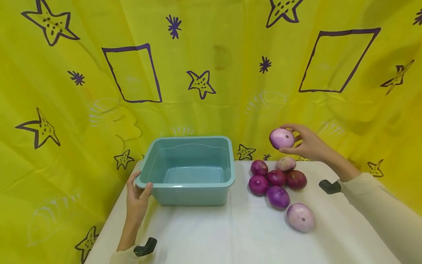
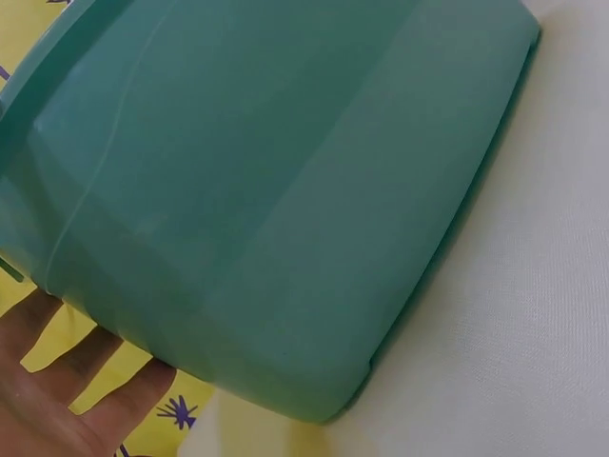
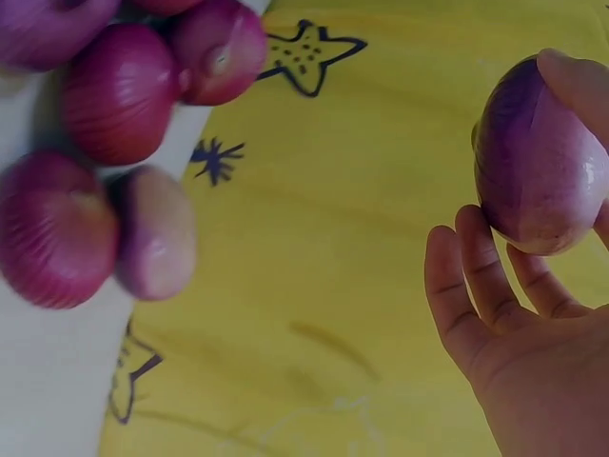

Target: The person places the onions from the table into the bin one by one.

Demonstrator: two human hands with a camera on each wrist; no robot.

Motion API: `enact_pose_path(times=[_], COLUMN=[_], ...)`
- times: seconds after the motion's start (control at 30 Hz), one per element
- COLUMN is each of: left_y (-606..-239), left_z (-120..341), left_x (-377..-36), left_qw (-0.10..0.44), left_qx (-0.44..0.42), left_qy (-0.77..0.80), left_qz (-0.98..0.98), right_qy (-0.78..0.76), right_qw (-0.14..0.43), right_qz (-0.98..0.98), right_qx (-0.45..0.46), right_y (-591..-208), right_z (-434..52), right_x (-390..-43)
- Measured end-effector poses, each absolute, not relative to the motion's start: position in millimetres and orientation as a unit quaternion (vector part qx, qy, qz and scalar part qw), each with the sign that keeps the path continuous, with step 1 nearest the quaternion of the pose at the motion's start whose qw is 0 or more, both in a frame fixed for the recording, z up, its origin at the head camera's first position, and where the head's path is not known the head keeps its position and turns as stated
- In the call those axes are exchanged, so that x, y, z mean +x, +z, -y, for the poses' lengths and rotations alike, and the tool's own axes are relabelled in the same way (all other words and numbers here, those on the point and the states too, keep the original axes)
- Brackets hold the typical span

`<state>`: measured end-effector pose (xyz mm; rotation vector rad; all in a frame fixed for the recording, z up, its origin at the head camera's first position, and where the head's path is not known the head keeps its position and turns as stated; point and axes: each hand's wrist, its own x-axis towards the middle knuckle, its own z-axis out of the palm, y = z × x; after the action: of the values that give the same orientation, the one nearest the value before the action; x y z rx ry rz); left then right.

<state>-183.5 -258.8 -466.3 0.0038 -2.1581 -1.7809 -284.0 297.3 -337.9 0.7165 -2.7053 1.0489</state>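
Observation:
My right hand [image 1: 311, 143] holds a pale purple-and-white onion [image 1: 280, 138] between thumb and fingertips, raised above the far right of the table. In the right wrist view, the same onion [image 3: 533, 162] shows a darker purple side. Below it lies a group of darker red onions [image 1: 258, 185], with a pale onion [image 1: 285, 164] at their back and another pale onion [image 1: 300, 217] at the near right. My left hand [image 1: 137, 201] grips the front left corner of a light teal plastic tub [image 1: 194, 194], its thumb at the front. No onion shows inside the tub.
The tub and onions stand on a white-covered table [image 1: 197, 234]. A yellow curtain [image 1: 227, 110] with drawn stars hangs right behind the table's far edge and down its left side. A dark strap piece [image 1: 145, 247] sits at the left wrist.

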Motion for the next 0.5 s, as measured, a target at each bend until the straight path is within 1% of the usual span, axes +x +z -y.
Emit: enact_pose_path(times=[0.17,0.5], left_y=[-468,-472], left_z=[258,260], left_x=[-183,-185], left_qw=[0.180,0.199], left_qx=[-0.001,-0.002], left_qy=[-0.617,-0.602], left_qz=[0.766,0.773], right_qy=[0.340,0.352], right_qw=[0.049,0.027], right_qz=[0.904,0.876], right_qx=[0.252,0.328], right_y=[-324,-310], right_z=[-266,-197], right_x=[-297,-327])
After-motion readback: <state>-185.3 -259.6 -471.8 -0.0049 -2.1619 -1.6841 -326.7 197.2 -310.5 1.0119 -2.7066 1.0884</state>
